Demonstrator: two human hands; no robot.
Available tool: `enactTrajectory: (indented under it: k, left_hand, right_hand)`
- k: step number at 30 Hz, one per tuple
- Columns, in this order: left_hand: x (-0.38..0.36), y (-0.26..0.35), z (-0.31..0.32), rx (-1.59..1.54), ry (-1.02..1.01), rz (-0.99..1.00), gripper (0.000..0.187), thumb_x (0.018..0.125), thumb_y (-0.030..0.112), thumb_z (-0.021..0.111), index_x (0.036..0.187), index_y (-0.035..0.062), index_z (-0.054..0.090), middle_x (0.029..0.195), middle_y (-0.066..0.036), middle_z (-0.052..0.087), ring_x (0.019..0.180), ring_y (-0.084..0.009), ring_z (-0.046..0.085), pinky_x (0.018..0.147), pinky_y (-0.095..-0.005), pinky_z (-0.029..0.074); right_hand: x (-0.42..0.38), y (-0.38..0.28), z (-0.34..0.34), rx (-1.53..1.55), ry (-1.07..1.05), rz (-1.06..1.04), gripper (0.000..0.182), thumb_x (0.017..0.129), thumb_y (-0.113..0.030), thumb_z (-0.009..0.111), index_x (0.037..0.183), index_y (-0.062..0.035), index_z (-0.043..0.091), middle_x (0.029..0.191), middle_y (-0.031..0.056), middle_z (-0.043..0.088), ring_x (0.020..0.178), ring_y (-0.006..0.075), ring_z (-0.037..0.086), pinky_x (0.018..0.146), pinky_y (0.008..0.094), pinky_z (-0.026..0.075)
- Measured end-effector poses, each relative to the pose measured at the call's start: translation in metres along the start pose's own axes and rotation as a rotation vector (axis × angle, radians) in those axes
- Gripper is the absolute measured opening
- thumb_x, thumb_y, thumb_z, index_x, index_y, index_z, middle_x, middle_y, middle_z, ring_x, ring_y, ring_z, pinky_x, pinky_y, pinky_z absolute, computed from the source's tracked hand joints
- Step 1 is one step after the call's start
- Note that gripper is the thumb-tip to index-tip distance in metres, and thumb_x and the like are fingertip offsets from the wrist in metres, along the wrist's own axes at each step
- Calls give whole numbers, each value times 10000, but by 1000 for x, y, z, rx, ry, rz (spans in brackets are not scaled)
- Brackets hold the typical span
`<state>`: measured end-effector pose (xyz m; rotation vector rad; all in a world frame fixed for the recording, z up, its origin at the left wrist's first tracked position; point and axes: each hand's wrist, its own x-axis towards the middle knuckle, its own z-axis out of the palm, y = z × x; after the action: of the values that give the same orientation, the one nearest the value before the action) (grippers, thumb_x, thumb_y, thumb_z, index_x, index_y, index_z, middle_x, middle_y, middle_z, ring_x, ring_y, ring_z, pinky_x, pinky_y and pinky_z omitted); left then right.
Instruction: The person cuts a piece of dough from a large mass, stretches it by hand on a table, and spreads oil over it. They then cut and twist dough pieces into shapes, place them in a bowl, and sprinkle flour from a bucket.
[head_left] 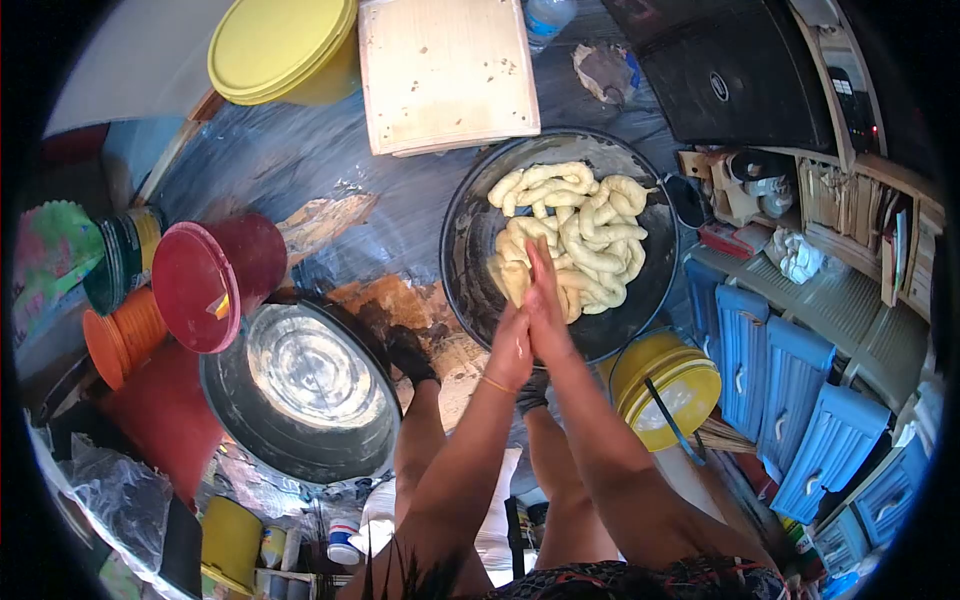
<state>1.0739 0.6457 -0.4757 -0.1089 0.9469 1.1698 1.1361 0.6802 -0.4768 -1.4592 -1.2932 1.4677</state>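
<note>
Palm against palm, my left hand (512,345) and my right hand (545,310) meet over the near left part of a wide black basin (462,250). The right fingers are stretched out, pointing away from me. My left fingers lie flat against the right hand and are partly hidden by it and the dough colours behind. I see nothing between the palms. Thick, pale yellow twisted dough ropes (600,240) are heaped in the basin, just beyond and beside my fingers. Some pale residue shows on the hands.
A black tub (230,390) with a floury white bottom is at the left, beside a red bucket (255,255). A wooden board (450,70) and a yellow lidded bucket (285,50) are at the back. Another yellow bucket (670,390) and blue plastic drawers (745,360) stand right.
</note>
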Motion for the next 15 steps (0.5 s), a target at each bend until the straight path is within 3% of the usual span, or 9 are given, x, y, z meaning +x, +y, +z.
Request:
enactTrajectory:
  k: [3, 5, 7, 8, 10, 12, 13, 14, 15]
  left_hand:
    - [6, -2, -2, 150, -22, 70, 611, 938, 405, 440, 1387, 18, 291, 1352, -82, 399, 1216, -183, 392, 1037, -315, 293]
    - [25, 10, -9, 378, -21, 215, 648, 930, 441, 416, 1389, 3, 284, 1299, -104, 458, 1163, -191, 434, 1023, -319, 289]
    - [30, 44, 6, -64, 292, 196, 594, 943, 410, 414, 1380, 19, 316, 1243, -75, 477, 1061, -173, 467, 961, -301, 347]
    - [30, 40, -2, -63, 297, 196, 594, 943, 410, 414, 1380, 19, 316, 1243, -75, 477, 1061, -173, 467, 961, -301, 347]
    - [28, 28, -21, 175, -35, -183, 671, 910, 508, 444, 1409, 94, 270, 1343, -100, 417, 1141, -189, 434, 981, -335, 348]
    - [11, -2, -6, 210, -45, -6, 630, 915, 446, 470, 1401, 85, 297, 1351, -68, 413, 1222, -183, 388, 1022, -324, 314]
    - [-3, 15, 22, 222, -54, -128, 631, 924, 431, 458, 1404, 58, 288, 1422, -72, 328, 1292, -190, 322, 1072, -317, 236]
    - [1, -1, 13, 249, -381, 42, 645, 929, 439, 439, 1413, 49, 265, 1487, -72, 210, 1345, -206, 235, 1098, -314, 162]
    - [2, -26, 5, 386, -346, 43, 695, 924, 484, 417, 1428, 49, 218, 1511, -84, 129, 1377, -214, 149, 1110, -312, 102]
  right_hand:
    - [19, 10, -4, 487, 140, 340, 648, 939, -475, 387, 1360, 13, 318, 1342, 149, 417, 1259, 256, 375, 1049, 364, 263]
    - [-18, 30, 15, 238, 25, 289, 632, 961, -449, 331, 1344, 53, 333, 1364, 180, 392, 1263, 282, 371, 1046, 373, 281]
    - [-57, 12, 41, 77, -96, 98, 744, 937, -516, 332, 1415, 31, 170, 1482, 192, 152, 1388, 288, 91, 1108, 370, 98]
    - [-67, 11, 42, 6, -85, 56, 747, 930, -520, 349, 1428, -1, 148, 1490, 193, 120, 1389, 308, 79, 1108, 383, 92]
    - [-66, 26, 31, -209, -86, 15, 752, 925, -533, 342, 1439, -30, 123, 1503, 176, 80, 1393, 306, 38, 1111, 393, 76]
    - [-41, 40, 5, -343, -99, 16, 752, 927, -541, 318, 1439, -27, 118, 1508, 158, 70, 1397, 285, 8, 1115, 388, 66]
    - [-25, 34, -3, -29, 195, 91, 638, 946, -414, 358, 1430, -42, 173, 1472, 169, 173, 1355, 285, 139, 1097, 369, 135]
    - [-9, 26, -9, 288, 482, 167, 539, 965, -288, 398, 1420, -57, 227, 1435, 180, 276, 1312, 285, 270, 1080, 349, 204]
    - [7, 10, -12, 497, 594, 243, 535, 966, -291, 399, 1406, -27, 248, 1418, 164, 307, 1297, 242, 296, 1076, 353, 214]
